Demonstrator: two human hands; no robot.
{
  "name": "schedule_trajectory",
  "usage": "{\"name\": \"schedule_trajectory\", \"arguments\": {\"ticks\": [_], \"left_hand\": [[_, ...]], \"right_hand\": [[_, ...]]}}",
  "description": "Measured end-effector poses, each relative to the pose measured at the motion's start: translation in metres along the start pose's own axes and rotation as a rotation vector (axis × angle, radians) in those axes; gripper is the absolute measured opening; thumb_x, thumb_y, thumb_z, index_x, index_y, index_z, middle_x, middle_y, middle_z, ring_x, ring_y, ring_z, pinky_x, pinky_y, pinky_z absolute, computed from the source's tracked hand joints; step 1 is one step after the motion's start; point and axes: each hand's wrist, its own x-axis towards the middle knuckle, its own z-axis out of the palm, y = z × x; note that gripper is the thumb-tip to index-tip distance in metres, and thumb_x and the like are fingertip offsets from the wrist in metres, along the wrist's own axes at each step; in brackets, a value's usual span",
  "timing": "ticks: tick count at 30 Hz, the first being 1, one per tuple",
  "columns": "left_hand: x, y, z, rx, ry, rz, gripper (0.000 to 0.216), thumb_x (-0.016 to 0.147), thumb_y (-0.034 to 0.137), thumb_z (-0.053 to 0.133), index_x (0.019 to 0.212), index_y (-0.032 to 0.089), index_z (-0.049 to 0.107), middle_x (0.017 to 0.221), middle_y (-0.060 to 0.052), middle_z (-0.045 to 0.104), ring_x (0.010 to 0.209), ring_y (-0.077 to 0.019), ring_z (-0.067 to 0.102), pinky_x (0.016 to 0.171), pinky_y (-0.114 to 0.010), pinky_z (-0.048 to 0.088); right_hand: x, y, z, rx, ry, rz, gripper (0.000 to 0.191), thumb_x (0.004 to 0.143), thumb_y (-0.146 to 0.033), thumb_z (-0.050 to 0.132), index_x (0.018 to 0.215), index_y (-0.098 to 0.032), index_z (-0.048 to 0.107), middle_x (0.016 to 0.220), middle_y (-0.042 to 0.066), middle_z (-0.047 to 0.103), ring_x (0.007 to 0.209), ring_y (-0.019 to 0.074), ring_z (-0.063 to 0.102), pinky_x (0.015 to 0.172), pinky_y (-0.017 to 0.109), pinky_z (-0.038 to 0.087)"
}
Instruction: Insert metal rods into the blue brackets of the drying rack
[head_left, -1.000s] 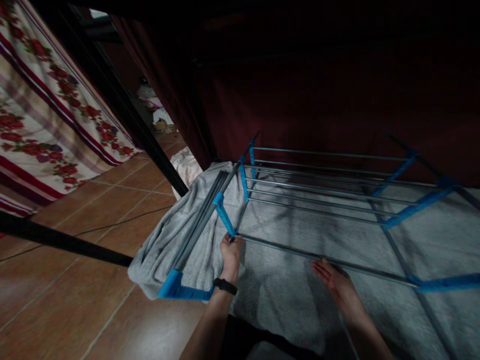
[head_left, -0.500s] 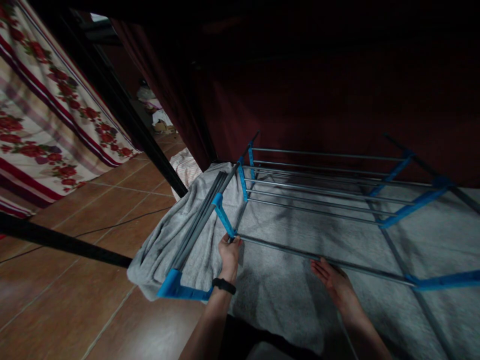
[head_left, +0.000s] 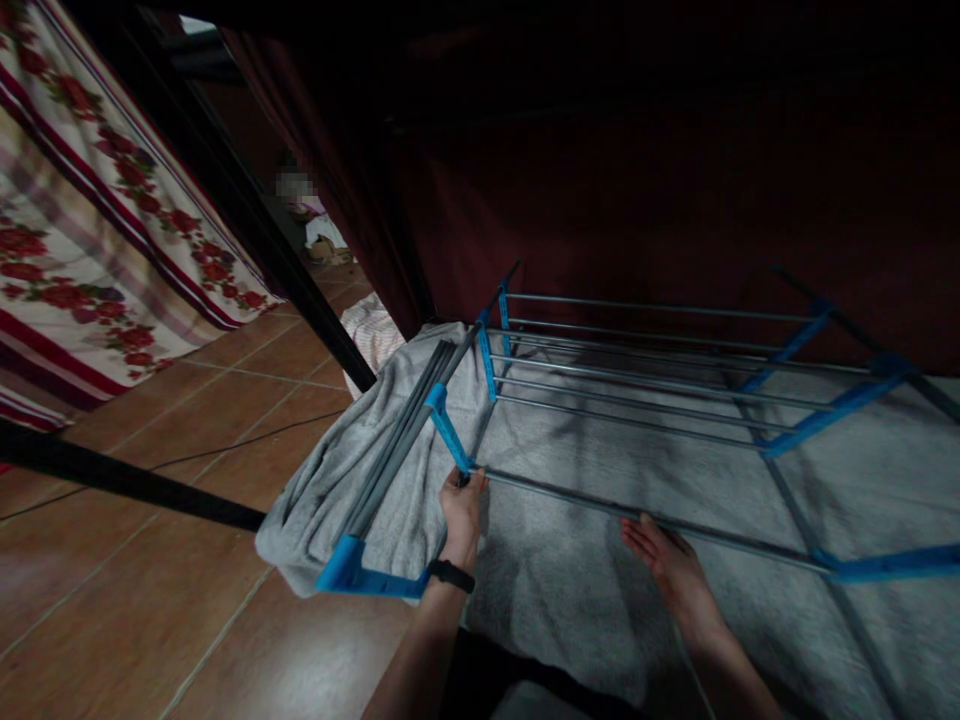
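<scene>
A drying rack (head_left: 645, 400) with grey metal rods and blue plastic joints lies over a grey towel (head_left: 570, 590) on the floor. My left hand (head_left: 460, 510), with a black band at the wrist, is closed round the near rod where it meets a blue joint (head_left: 450, 432). Further right along the same rod (head_left: 675, 525), my right hand (head_left: 669, 568) lies flat with fingers stretched out, fingertips touching the rod. A bundle of loose grey rods (head_left: 405, 435) rests on the towel left of my left hand.
Brown floor tiles (head_left: 150, 560) spread to the left. A black bar (head_left: 135, 480) crosses them. A floral cloth (head_left: 97, 220) hangs at far left, a dark red curtain (head_left: 600, 200) behind the rack. A pale striped cloth (head_left: 371, 335) lies by the curtain's foot.
Hardly anything has moved. Both hands stay at the same places on the near rod; the view has shifted very slightly.
</scene>
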Motion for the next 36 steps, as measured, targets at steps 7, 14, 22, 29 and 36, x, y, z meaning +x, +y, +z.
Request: {"name": "schedule_trajectory", "arguments": {"ticks": [7, 14, 22, 29, 36], "left_hand": [[0.004, -0.008, 0.0, 0.002, 0.01, 0.009, 0.038, 0.056, 0.03, 0.089, 0.083, 0.016, 0.067, 0.071, 0.002, 0.064, 0.059, -0.0096, 0.058, 0.064, -0.026, 0.05], [0.005, -0.013, -0.001, -0.007, 0.01, 0.02, 0.033, 0.057, 0.029, 0.087, 0.082, 0.017, 0.069, 0.071, 0.002, 0.065, 0.062, -0.0107, 0.059, 0.066, -0.026, 0.051], [0.001, -0.012, -0.001, -0.027, -0.006, 0.027, 0.034, 0.059, 0.029, 0.086, 0.086, 0.018, 0.069, 0.074, 0.002, 0.065, 0.064, -0.0112, 0.06, 0.068, -0.027, 0.052], [-0.002, -0.012, 0.001, -0.043, -0.011, 0.041, 0.034, 0.06, 0.031, 0.086, 0.085, 0.017, 0.067, 0.072, 0.001, 0.065, 0.064, -0.011, 0.058, 0.067, -0.027, 0.051], [-0.002, -0.011, 0.001, -0.029, -0.003, 0.049, 0.036, 0.06, 0.032, 0.085, 0.087, 0.016, 0.068, 0.071, 0.002, 0.065, 0.064, -0.0109, 0.058, 0.067, -0.026, 0.05]], "right_hand": [[0.001, 0.002, 0.0, -0.01, 0.017, 0.01, 0.045, 0.057, -0.052, 0.095, 0.08, -0.019, 0.074, 0.089, 0.011, 0.08, 0.089, 0.0277, 0.078, 0.092, 0.043, 0.064], [0.0, 0.005, 0.002, -0.016, 0.039, -0.007, 0.048, 0.058, -0.054, 0.095, 0.083, -0.019, 0.074, 0.089, 0.009, 0.08, 0.087, 0.0266, 0.077, 0.089, 0.042, 0.065], [0.0, 0.006, 0.004, -0.03, 0.076, -0.016, 0.049, 0.059, -0.057, 0.093, 0.084, -0.019, 0.073, 0.088, 0.008, 0.08, 0.086, 0.0263, 0.076, 0.087, 0.042, 0.064], [0.0, 0.007, 0.01, -0.041, 0.149, -0.006, 0.056, 0.052, -0.059, 0.093, 0.083, -0.019, 0.071, 0.082, 0.007, 0.077, 0.078, 0.0246, 0.075, 0.076, 0.038, 0.063], [0.003, 0.011, 0.012, -0.049, 0.186, 0.005, 0.054, 0.057, -0.06, 0.089, 0.086, -0.02, 0.069, 0.079, 0.005, 0.076, 0.073, 0.022, 0.073, 0.069, 0.035, 0.061]]}}
